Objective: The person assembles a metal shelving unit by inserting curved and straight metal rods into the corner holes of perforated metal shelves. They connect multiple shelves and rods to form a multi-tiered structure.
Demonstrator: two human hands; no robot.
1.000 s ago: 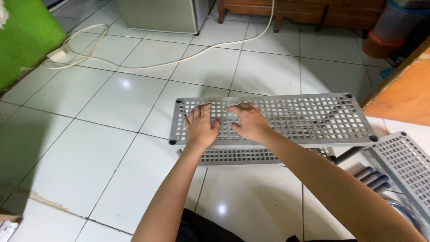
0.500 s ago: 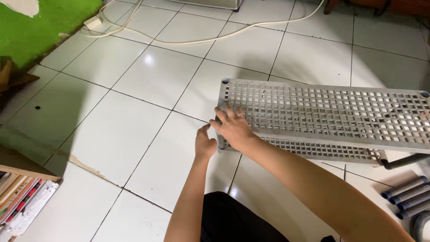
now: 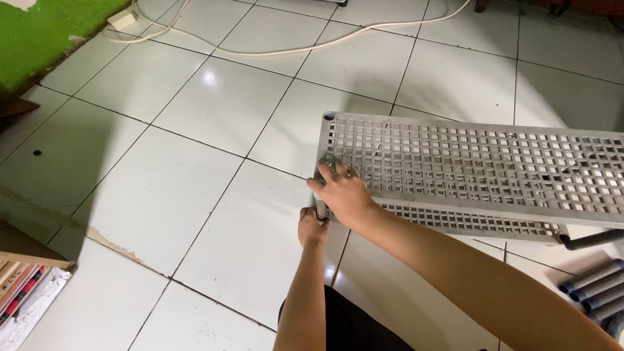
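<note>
So: two grey perforated shelf panels stacked on the floor, centre-right. Your right hand grips the upper panel's left corner; left hand looks clenched on the lower edge. Leg tubes lower right, unfitted.

There is a single view, from a camera worn on the person's head. It looks steeply down and forward at the white tiled floor, close enough that both forearms rise from the bottom edge and fill the lower middle. The left hand and right hand sit near the centre, at the near left corner of a grey perforated shelf, which runs off the right edge.
</note>
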